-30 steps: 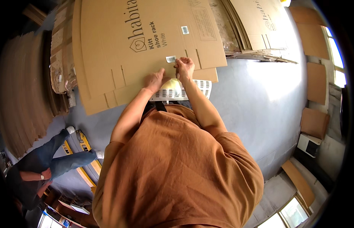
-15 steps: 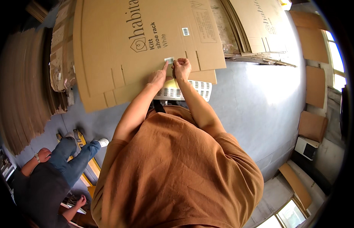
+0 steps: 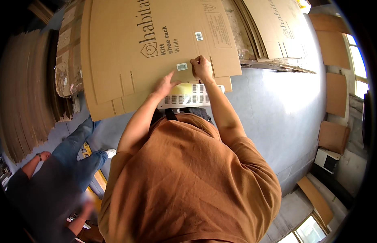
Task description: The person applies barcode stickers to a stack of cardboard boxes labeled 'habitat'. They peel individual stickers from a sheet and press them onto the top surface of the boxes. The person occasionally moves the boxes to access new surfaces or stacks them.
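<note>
A flat cardboard box (image 3: 111, 48) with dark print lies in front of me on a stack. Near its close edge a small white barcode label (image 3: 181, 67) sits flat on the cardboard, between my hands. My left hand (image 3: 166, 85) is just below the label, its fingers stretched out and apart. To the right of the label, my right hand (image 3: 202, 68) is over the cardboard with thumb and fingertips pinched together; whatever may be between them is hidden. A sheet of barcode labels (image 3: 184, 99) with a yellowish bare patch lies against my waist, under my forearms. Higher up is another barcode label (image 3: 198, 36).
More flat cardboard boxes (image 3: 277, 36) are stacked at the far right. Tall brown cardboard stacks (image 3: 22, 93) stand on the left. At the lower left another person (image 3: 46, 186) in a dark top and jeans stands near yellow metal bars (image 3: 100, 178). Grey floor stretches to the right.
My right hand has moved right, off the label, and my left hand has drawn back down and left, leaving the label uncovered. The other person has shifted a leg and an arm.
</note>
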Demonstrator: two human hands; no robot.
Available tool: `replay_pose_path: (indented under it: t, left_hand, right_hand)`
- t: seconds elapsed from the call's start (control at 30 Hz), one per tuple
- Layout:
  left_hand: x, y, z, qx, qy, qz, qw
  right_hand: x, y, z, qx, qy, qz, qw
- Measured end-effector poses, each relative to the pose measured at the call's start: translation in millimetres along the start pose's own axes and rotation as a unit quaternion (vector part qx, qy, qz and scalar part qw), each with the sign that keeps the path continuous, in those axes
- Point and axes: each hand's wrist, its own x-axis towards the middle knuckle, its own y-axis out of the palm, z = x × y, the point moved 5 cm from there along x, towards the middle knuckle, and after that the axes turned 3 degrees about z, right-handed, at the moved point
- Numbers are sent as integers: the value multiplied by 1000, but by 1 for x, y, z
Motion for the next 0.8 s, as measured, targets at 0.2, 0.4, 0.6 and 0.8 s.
replay_pose_path:
  t: [0.2, 0.4, 0.6, 0.8]
  left_hand:
    - [-39, -61, 22, -180, -37, 3, 983]
    - [-54, -91, -12, 91, 50, -26, 994]
    - [-49, -84, -34, 88, 99, -7, 991]
    - [-45, -78, -24, 13, 34, 51, 998]
  right_hand:
    - [-61, -12, 22, -16, -91, 354, 931]
    - [-70, -15, 50, -31, -188, 321, 928]
    - [-76, -17, 77, -65, -211, 296, 929]
    - [-77, -19, 79, -85, -179, 328, 924]
